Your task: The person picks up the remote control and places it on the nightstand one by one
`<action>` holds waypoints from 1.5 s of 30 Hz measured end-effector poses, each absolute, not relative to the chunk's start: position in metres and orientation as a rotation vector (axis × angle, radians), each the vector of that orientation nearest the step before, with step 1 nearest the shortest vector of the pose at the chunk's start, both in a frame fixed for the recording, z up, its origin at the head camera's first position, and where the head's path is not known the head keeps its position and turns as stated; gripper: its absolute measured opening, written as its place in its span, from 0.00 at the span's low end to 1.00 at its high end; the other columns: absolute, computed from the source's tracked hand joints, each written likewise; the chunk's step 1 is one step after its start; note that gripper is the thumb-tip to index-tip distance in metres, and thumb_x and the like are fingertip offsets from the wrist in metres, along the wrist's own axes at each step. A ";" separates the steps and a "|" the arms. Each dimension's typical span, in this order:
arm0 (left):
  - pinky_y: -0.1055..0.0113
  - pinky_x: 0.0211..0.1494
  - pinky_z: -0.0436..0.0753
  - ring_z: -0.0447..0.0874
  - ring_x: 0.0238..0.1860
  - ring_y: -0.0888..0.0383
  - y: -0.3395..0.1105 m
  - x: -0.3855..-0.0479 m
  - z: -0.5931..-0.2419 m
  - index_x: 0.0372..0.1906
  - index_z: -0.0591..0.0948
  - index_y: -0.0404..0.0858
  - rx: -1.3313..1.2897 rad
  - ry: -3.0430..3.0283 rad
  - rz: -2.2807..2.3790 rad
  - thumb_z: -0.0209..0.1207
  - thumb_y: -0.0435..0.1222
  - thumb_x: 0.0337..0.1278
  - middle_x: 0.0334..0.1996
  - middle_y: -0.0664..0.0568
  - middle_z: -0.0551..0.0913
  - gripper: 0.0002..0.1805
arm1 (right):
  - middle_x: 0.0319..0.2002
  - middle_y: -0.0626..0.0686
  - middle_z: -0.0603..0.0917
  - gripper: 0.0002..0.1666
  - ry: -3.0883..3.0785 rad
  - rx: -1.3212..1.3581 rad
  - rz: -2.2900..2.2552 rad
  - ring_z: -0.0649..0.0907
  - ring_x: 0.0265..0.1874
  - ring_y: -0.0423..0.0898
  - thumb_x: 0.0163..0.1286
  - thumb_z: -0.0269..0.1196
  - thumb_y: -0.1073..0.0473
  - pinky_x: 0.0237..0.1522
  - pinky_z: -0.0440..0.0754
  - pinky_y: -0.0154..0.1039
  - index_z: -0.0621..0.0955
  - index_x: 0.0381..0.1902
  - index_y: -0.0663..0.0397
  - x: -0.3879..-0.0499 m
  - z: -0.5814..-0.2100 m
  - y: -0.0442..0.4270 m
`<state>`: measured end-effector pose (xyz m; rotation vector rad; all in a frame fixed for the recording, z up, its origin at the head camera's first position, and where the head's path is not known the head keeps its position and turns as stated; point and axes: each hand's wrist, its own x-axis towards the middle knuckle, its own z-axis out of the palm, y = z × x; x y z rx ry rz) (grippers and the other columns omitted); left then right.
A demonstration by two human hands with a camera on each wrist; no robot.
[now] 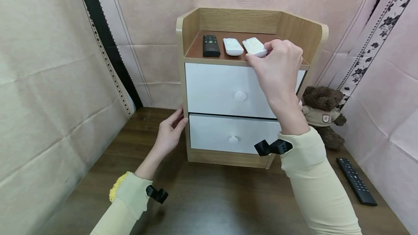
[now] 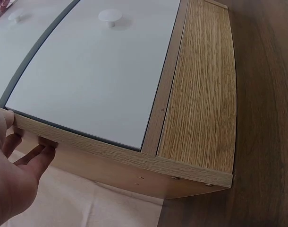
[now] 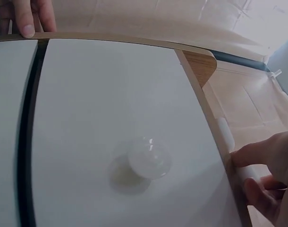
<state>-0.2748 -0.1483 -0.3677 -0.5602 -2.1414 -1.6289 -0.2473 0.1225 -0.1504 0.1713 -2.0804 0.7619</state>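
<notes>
A small wooden cabinet [image 1: 225, 157] with two white drawers stands on the table. On its brown top shelf, a black remote control [image 1: 211, 46], a white remote control [image 1: 233, 47] and a second white remote control [image 1: 254, 47] lie side by side. My right hand [image 1: 280, 66] pinches the near right end of that second white remote between thumb and fingers. Down at the cabinet's left side, my left hand [image 1: 170, 130] touches the side panel and front edge; the left wrist view shows its fingertips [image 2: 46, 153] against the panel. Both drawers look closed.
Right of the cabinet sits a brown teddy bear [image 1: 321, 113] in a light shirt. A long black remote control [image 1: 356, 181] lies on the table [image 1: 209, 198] at the right. Something yellow [image 1: 118, 186] shows behind the left sleeve. Pale cloth [image 1: 147, 28] hangs around the table.
</notes>
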 end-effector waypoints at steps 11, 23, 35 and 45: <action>0.57 0.65 0.78 0.75 0.67 0.47 -0.150 -0.276 -0.368 0.77 0.67 0.36 -0.555 -2.150 -1.621 0.56 0.34 0.77 0.70 0.42 0.73 0.28 | 0.21 0.58 0.82 0.24 -2.289 0.064 0.672 0.75 0.44 0.61 0.58 0.78 0.46 0.47 0.74 0.50 0.89 0.30 0.66 -0.248 -0.136 0.120; 0.56 0.66 0.77 0.75 0.68 0.47 -0.150 -0.275 -0.369 0.77 0.67 0.36 -0.562 -2.144 -1.636 0.56 0.34 0.77 0.71 0.42 0.73 0.29 | 0.28 0.58 0.86 0.20 -2.300 0.030 0.707 0.75 0.44 0.55 0.60 0.75 0.47 0.39 0.71 0.42 0.90 0.30 0.61 -0.250 -0.137 0.123; 0.57 0.66 0.77 0.75 0.68 0.47 -0.151 -0.275 -0.369 0.77 0.66 0.35 -0.554 -2.150 -1.637 0.56 0.34 0.77 0.70 0.41 0.73 0.29 | 0.46 0.60 0.89 0.31 -2.244 0.117 0.897 0.78 0.57 0.53 0.60 0.76 0.44 0.70 0.54 0.42 0.88 0.53 0.60 -0.228 -0.148 0.153; 0.57 0.66 0.76 0.74 0.68 0.47 -0.152 -0.275 -0.368 0.77 0.66 0.36 -0.548 -2.164 -1.647 0.56 0.35 0.77 0.71 0.42 0.72 0.29 | 0.28 0.33 0.86 0.20 -2.187 0.386 0.941 0.82 0.24 0.27 0.57 0.80 0.57 0.26 0.77 0.20 0.90 0.47 0.58 -0.190 -0.201 0.209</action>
